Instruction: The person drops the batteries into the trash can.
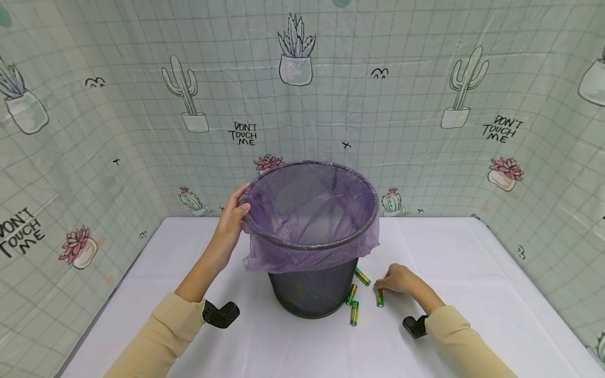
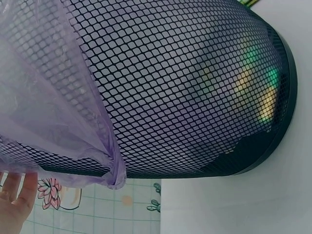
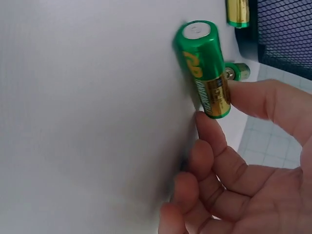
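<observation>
1. Batt. (image 3: 204, 66) pinched by R hand (image 1: 398, 278), closed to batt. width; at tabletop (image 1: 439, 252), lift unclear.
2. Other batts. (image 1: 354, 314) left of pinch, near bin (image 1: 309, 294).
3. Bin gripped, side away from pinch, by L hand (image 1: 230, 218).
4. Step, prob.: pick-up; next, firm pinch & clean lift called for.

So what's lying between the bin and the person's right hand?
In the head view, one loose battery lies between the bin and the right hand; two more batteries lie close by.
</observation>
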`<state>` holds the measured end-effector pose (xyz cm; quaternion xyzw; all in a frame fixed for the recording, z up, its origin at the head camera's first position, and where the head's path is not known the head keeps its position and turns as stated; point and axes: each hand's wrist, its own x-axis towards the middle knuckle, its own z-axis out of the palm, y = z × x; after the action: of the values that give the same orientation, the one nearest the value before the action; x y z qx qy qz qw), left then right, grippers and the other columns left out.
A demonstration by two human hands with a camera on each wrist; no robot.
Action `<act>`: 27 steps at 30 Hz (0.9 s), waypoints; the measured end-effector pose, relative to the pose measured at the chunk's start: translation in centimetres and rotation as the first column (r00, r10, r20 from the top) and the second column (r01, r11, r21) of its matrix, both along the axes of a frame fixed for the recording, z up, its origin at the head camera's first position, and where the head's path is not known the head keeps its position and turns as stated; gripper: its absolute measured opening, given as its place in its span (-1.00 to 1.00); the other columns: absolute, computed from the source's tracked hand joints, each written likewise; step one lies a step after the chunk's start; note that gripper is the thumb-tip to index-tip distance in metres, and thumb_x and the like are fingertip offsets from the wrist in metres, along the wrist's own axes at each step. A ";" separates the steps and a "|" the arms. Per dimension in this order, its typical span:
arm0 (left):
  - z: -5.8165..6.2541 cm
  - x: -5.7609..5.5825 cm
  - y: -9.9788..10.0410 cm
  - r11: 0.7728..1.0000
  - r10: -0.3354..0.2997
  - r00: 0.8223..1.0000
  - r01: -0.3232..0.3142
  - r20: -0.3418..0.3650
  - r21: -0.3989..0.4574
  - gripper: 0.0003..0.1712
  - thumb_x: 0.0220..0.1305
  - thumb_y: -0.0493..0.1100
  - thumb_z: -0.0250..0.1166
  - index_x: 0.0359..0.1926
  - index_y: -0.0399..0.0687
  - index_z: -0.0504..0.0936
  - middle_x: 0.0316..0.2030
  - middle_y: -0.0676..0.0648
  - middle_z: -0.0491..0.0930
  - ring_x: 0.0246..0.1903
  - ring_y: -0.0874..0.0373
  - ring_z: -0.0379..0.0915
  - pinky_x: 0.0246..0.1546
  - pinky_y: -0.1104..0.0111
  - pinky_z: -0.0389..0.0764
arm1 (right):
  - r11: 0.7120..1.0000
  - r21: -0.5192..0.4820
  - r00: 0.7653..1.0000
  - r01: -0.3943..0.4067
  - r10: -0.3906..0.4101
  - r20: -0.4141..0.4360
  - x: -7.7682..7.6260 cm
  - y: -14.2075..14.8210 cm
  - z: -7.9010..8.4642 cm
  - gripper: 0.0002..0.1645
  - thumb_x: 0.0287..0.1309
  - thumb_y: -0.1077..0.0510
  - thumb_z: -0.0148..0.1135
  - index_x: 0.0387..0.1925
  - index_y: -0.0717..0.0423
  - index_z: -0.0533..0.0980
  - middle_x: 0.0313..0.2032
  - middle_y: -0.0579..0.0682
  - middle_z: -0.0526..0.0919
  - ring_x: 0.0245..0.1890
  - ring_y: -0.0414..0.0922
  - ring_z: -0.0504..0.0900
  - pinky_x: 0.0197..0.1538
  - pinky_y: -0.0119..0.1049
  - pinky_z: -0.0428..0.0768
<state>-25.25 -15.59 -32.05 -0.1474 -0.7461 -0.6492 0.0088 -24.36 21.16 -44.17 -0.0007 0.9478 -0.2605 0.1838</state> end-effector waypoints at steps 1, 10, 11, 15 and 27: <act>0.0 0.0 0.0 1.000 0.002 1.000 -0.002 0.002 -0.001 -0.35 0.35 -0.04 -0.22 0.44 0.14 -0.07 0.45 -0.09 -0.17 0.41 -0.06 -0.18 0.32 -0.10 -0.04 | 1.000 -0.001 1.000 -0.006 0.006 0.007 0.0 0.0 0.1 -0.62 0.02 0.07 0.24 -0.42 0.41 0.53 -0.52 0.03 0.49 -0.50 -0.13 0.38 -0.45 -0.36 0.36; 0.0 -0.1 0.0 1.000 0.005 1.000 -0.005 0.003 -0.004 -0.35 0.34 -0.04 -0.22 0.44 0.14 -0.06 0.44 -0.09 -0.15 0.41 -0.06 -0.17 0.33 -0.10 -0.05 | 0.996 -0.045 0.997 -0.080 0.080 0.000 0.8 0.0 1.8 -0.70 0.01 0.12 0.25 -0.40 0.35 0.58 -0.48 -0.01 0.55 -0.44 -0.14 0.40 -0.37 -0.31 0.42; 0.0 -0.1 0.0 1.000 0.006 1.000 -0.006 0.002 -0.005 -0.35 0.34 -0.04 -0.22 0.44 0.14 -0.06 0.45 -0.09 -0.15 0.41 -0.06 -0.17 0.33 -0.10 -0.04 | 0.995 -0.053 0.996 -0.088 0.087 -0.012 1.0 0.0 2.1 -0.73 0.00 0.13 0.26 -0.43 0.33 0.58 -0.50 -0.02 0.55 -0.45 -0.15 0.39 -0.38 -0.31 0.42; 0.1 -0.1 -0.1 1.000 0.009 1.000 -0.009 -0.003 -0.013 -0.35 0.34 -0.04 -0.21 0.44 0.14 -0.06 0.45 -0.08 -0.18 0.41 -0.06 -0.18 0.32 -0.10 -0.02 | 0.987 -0.083 0.989 -0.135 0.128 -0.079 1.6 -0.1 3.5 -0.78 -0.01 0.14 0.26 -0.51 0.26 0.58 -0.55 -0.06 0.54 -0.49 -0.17 0.37 -0.42 -0.33 0.37; 0.1 -0.2 -0.1 1.000 0.005 1.000 -0.005 0.010 -0.016 -0.35 0.34 -0.04 -0.20 0.44 0.14 -0.05 0.46 -0.08 -0.23 0.43 -0.05 -0.27 0.33 -0.13 -0.10 | 0.966 -0.130 0.918 -0.222 0.162 -0.363 3.9 -0.6 10.2 -0.80 0.09 0.11 0.22 -0.37 0.19 0.55 -0.43 -0.06 0.54 -0.42 -0.21 0.43 -0.40 -0.36 0.44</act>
<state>-25.41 -15.67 -31.91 -0.1423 -0.7517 -0.6439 0.0055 -20.51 20.58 -33.96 -0.1556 0.9351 -0.3163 0.0367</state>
